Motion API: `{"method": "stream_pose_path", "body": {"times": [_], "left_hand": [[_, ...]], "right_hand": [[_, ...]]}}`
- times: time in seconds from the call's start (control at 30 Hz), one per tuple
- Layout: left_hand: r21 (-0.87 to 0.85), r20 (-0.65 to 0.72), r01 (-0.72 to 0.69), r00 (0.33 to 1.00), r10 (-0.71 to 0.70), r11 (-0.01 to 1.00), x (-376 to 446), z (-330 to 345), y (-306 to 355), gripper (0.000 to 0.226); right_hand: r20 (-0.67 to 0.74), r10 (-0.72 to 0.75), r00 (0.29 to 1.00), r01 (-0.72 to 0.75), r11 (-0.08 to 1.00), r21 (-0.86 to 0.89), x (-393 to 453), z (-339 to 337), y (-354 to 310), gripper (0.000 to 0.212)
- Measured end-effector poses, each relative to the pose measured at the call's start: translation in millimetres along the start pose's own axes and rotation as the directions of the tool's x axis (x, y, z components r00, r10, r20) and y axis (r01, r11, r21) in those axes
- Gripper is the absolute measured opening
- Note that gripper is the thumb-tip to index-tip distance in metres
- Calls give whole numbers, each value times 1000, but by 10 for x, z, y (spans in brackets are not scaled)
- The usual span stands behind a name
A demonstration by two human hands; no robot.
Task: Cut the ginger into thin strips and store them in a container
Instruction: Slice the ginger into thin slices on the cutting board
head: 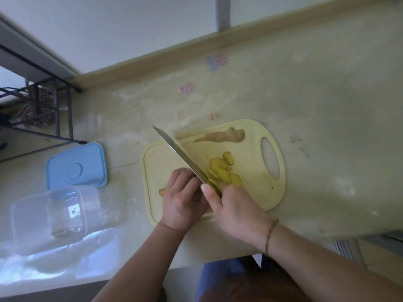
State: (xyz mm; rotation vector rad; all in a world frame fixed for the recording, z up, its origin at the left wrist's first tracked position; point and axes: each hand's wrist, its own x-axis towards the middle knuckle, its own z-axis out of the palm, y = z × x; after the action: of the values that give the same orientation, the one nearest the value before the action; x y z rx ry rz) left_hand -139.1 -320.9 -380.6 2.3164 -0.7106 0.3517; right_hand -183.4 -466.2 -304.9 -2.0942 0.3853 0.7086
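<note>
Your right hand (234,211) grips the knife (181,155), handle hidden. Left hand (183,199) curls over ginger you can't see. Peeled slices (222,170) lie on the cutting board (250,192); container (50,214) blurry, left on tabletop (305,94).

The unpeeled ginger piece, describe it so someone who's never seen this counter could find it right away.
Find the pale yellow cutting board on the counter. Along its far edge, beside the oval handle hole, lies the unpeeled ginger piece. It is tan, whole and tapering to a point, unlike the bright yellow peeled slices nearer the knife.
</note>
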Motion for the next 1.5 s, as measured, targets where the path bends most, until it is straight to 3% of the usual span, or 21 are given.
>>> {"method": "stream_pose_path", "body": {"times": [0.1,0.2,0.27,0.37,0.5,0.83,1.1,1.3,1.5], "left_hand": [[14,-18,8,1000,-8,1000,-7,-10,35,39],[38,-20,-3,1000,4,999,-3,-6,11,16],[32,-2,-9,1000,9,999,1,-3,-7,9],[8,13,4,1000,-4,1000,-2,-32,11,10],[56,19,60,998,-61,997,55,-73,100,17],[204,24,93,995,-100,974,134,49,143,25],[197,47,109,992,-120,974,246,86,156,16],[172,131,158,975,-182,972,270,54,172,42],[154,162,124,975,-149,980,286,126,107,37]], "right_hand": [[30,3,1000,-4,1000,15,106,-49,-80,69],[55,38,998,-41,998,49,110,-217,-58,68],[116,87,989,-106,981,165,139,-336,-7,66],[301,144,942,-274,851,449,193,-509,15,61],[415,127,901,-358,757,546,204,-616,22,62],[383,141,913,-389,584,712,192,-921,145,60],[356,206,911,-407,576,708,54,-904,319,65],[324,198,925,-370,662,652,-145,-929,363,75],[297,189,936,-336,736,588,-322,-919,353,89]]}}
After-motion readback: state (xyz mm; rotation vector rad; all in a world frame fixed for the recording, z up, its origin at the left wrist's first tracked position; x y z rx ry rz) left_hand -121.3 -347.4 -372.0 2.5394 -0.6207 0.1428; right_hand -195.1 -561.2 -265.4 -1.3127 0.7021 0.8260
